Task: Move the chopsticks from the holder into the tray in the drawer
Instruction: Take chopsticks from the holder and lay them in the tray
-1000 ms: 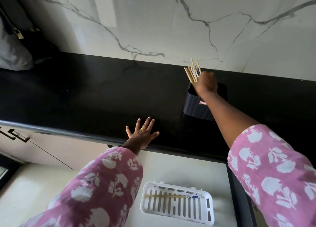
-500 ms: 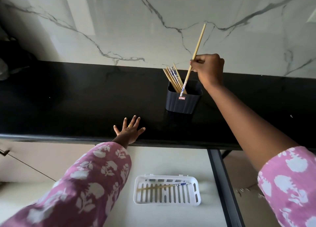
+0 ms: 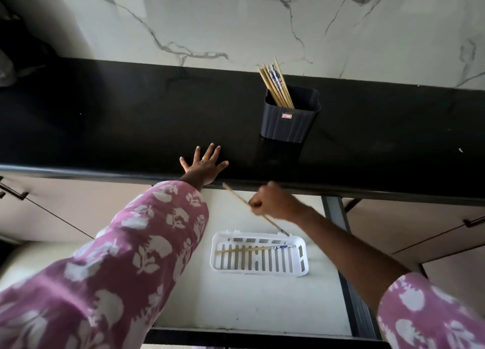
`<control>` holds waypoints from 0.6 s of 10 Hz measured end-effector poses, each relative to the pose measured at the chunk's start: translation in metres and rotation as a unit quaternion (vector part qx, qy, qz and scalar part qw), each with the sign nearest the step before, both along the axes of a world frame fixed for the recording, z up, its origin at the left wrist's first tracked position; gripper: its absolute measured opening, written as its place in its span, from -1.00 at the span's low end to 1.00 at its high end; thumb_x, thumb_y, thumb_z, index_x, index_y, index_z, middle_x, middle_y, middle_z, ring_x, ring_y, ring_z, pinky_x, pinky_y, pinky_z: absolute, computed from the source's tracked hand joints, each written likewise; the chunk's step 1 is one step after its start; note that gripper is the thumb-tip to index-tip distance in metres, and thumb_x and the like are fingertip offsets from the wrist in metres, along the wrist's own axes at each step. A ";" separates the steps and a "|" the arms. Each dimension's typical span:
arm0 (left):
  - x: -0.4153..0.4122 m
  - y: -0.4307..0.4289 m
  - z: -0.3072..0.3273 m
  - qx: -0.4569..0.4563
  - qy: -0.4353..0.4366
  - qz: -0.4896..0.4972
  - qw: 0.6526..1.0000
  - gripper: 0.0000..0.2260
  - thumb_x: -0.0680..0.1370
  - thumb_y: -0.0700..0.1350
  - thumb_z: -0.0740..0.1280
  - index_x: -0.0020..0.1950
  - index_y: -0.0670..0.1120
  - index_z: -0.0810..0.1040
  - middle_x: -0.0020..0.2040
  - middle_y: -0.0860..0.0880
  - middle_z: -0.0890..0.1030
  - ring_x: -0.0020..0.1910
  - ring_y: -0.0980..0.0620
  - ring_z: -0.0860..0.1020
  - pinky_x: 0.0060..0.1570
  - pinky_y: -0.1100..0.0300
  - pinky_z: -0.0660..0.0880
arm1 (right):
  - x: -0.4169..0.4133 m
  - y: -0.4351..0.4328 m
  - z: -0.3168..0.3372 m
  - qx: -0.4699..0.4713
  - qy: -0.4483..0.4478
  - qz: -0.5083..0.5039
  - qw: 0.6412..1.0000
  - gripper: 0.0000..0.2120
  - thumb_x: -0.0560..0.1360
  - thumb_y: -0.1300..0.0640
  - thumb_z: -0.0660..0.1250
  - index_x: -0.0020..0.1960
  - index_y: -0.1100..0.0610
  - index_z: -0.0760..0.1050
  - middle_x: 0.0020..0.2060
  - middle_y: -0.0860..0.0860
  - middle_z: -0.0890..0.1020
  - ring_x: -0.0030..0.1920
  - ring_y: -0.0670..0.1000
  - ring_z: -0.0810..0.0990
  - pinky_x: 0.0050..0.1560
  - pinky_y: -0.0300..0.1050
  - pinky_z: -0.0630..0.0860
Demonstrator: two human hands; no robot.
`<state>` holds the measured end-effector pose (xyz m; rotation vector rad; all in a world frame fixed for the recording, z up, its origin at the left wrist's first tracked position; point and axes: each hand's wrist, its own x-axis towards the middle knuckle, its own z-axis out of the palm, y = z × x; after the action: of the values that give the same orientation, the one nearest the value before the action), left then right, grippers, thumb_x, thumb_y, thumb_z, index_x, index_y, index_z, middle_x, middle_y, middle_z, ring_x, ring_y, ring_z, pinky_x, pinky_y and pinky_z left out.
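Note:
A dark ribbed holder (image 3: 287, 120) stands on the black counter with several wooden chopsticks (image 3: 275, 84) leaning out of it. Below, a white slotted tray (image 3: 301, 259) sits in the open drawer, and one chopstick (image 3: 246, 249) lies across it. My right hand (image 3: 275, 201) hovers over the drawer just above the tray, shut on a single chopstick (image 3: 237, 196) that slants down towards the tray's far right corner. My left hand (image 3: 203, 163) rests flat with fingers spread on the counter's front edge.
The drawer floor (image 3: 249, 301) is pale around the tray, with a dark rail (image 3: 338, 217) along its right side. The black counter (image 3: 105, 128) runs under a marble wall. Cabinet fronts with dark handles (image 3: 15, 193) flank the drawer.
My right hand has pulled one chopstick out of the holder and brought it down from above the counter to just over the tray. My left hand stays on the counter.

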<state>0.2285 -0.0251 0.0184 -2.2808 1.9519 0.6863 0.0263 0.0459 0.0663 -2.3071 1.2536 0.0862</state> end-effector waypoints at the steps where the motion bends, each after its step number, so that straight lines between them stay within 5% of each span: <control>1: 0.000 -0.002 -0.001 -0.001 -0.004 -0.001 1.000 -0.43 0.60 0.27 -0.05 0.55 0.18 -0.18 0.55 0.21 -0.23 0.54 -0.03 -0.26 0.37 -0.38 -0.19 | 0.007 0.025 -0.044 0.038 0.062 0.035 0.997 -0.83 0.45 0.27 0.26 -0.08 0.26 0.62 -0.15 0.25 0.64 -0.21 0.13 0.58 -0.14 -0.14 0.49; 2: 0.000 -0.003 -0.002 0.002 -0.008 -0.001 1.000 -0.43 0.60 0.27 -0.06 0.54 0.18 -0.19 0.55 0.21 -0.23 0.54 -0.03 -0.27 0.37 -0.38 -0.18 | 0.015 0.047 -0.072 0.037 0.131 0.077 0.988 -0.78 0.51 0.33 0.15 0.08 0.33 0.51 0.07 0.28 0.56 0.04 0.26 0.58 -0.02 0.00 0.49; 3: 0.000 -0.004 -0.002 0.003 -0.008 -0.002 1.000 -0.43 0.60 0.27 -0.06 0.54 0.18 -0.19 0.55 0.21 -0.23 0.54 -0.03 -0.27 0.37 -0.38 -0.18 | 0.020 0.060 -0.093 -0.004 0.189 0.166 0.968 -0.75 0.56 0.28 0.06 0.06 0.29 0.50 0.13 0.28 0.55 0.16 0.23 0.53 -0.03 -0.06 0.38; 4: -0.001 -0.005 -0.003 0.002 -0.010 0.000 1.000 -0.43 0.60 0.27 -0.06 0.54 0.18 -0.19 0.55 0.21 -0.23 0.54 -0.03 -0.27 0.37 -0.38 -0.19 | 0.025 0.067 -0.112 0.017 0.207 0.161 0.965 -0.82 0.50 0.40 0.13 -0.20 0.34 0.48 0.09 0.28 0.58 0.14 0.26 0.55 -0.14 -0.05 0.31; 5: -0.001 -0.006 -0.004 0.003 -0.012 0.003 1.000 -0.44 0.60 0.26 -0.06 0.54 0.18 -0.19 0.55 0.21 -0.23 0.54 -0.03 -0.27 0.37 -0.38 -0.19 | 0.025 0.065 -0.123 -0.002 0.226 0.185 0.956 -0.85 0.46 0.46 0.15 -0.18 0.38 0.49 0.07 0.29 0.59 0.13 0.27 0.55 -0.14 -0.08 0.24; 6: -0.001 -0.007 -0.005 0.002 -0.015 0.005 1.000 -0.44 0.60 0.26 -0.06 0.54 0.18 -0.20 0.55 0.20 -0.23 0.54 -0.03 -0.27 0.37 -0.38 -0.19 | 0.024 0.058 -0.129 -0.022 0.236 0.183 0.954 -0.76 0.47 0.45 0.17 0.07 0.36 0.54 0.07 0.26 0.61 0.14 0.26 0.55 -0.13 -0.01 0.34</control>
<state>0.2273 -0.0317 0.0133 -2.2876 1.9252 0.6508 0.0501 0.1039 -0.0624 -2.6256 1.0168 0.7850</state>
